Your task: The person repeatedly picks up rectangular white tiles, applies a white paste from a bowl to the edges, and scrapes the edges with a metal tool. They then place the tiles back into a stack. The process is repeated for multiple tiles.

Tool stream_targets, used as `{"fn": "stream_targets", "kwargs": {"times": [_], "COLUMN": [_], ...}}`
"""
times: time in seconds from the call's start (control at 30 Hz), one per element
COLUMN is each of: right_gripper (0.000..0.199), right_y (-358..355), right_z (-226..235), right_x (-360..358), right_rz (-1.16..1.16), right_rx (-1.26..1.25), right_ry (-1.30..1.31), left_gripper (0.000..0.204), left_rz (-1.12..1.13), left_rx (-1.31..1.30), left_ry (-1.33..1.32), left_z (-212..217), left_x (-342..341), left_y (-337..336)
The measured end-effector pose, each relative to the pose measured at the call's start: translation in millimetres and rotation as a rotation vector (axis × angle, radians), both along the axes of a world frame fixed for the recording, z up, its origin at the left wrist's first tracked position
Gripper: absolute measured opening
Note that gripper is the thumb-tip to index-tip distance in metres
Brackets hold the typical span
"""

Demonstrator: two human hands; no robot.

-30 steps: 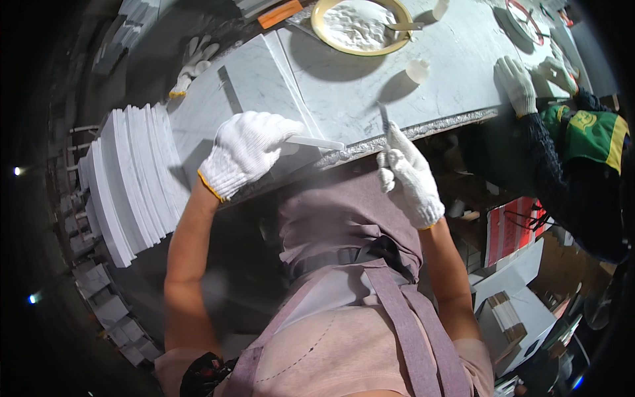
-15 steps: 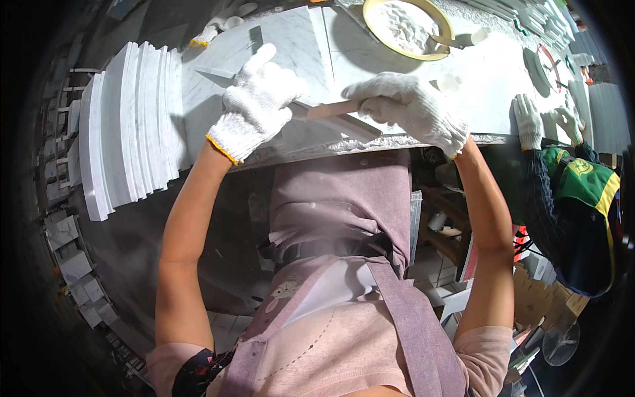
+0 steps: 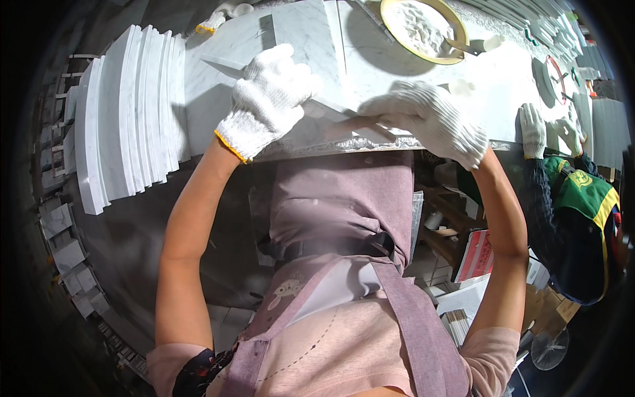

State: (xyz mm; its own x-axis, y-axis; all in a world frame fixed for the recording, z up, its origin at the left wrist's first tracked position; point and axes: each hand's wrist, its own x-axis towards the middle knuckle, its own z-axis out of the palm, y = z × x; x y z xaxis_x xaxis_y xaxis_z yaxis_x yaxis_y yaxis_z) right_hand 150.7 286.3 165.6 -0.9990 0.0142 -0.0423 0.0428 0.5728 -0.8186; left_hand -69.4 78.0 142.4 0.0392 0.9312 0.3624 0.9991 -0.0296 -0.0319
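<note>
My left hand (image 3: pixel 271 96), in a white knit glove with a yellow cuff edge, is closed round a narrow pale marble strip (image 3: pixel 223 65). One end of the strip sticks out to the left; the other slants down toward the bench's near edge. Another white glove covers my right hand (image 3: pixel 426 119), whose fingers grip a flat tan stick (image 3: pixel 345 124). Its free end lies against or just over the strip and is smeared by motion. Whether the two touch I cannot tell. Marble slabs (image 3: pixel 301 30) lie beneath both hands.
Several marble slabs (image 3: pixel 129 112) stand on edge at left. A yellow-rimmed bowl (image 3: pixel 438 60) of white paste with a knife (image 3: pixel 466 46) is at the far side, a loose glove (image 3: pixel 213 24) at far left. At right are a co-worker's gloved hands (image 3: pixel 532 129) and green vest (image 3: pixel 582 188).
Both my hands have shifted slightly right in the picture, the right one lower too. The tan stick has moved and blurred against the strip. The view has shifted a little.
</note>
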Motion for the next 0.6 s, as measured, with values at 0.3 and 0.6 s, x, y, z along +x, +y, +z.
{"fn": "stream_targets", "kwargs": {"times": [0.3,0.6], "right_gripper": [0.029,0.026], "right_y": [-5,-8], "right_z": [-2,-3], "right_x": [22,37], "right_rz": [-0.01,-0.085], "right_rx": [-0.096,0.02], "right_ry": [-0.003,-0.007], "left_gripper": [0.037,0.033], "left_rz": [0.075,0.024], "left_rx": [-0.215,-0.138], "left_ry": [-0.06,-0.103], "left_z": [8,6], "left_x": [4,2], "left_y": [1,4]}}
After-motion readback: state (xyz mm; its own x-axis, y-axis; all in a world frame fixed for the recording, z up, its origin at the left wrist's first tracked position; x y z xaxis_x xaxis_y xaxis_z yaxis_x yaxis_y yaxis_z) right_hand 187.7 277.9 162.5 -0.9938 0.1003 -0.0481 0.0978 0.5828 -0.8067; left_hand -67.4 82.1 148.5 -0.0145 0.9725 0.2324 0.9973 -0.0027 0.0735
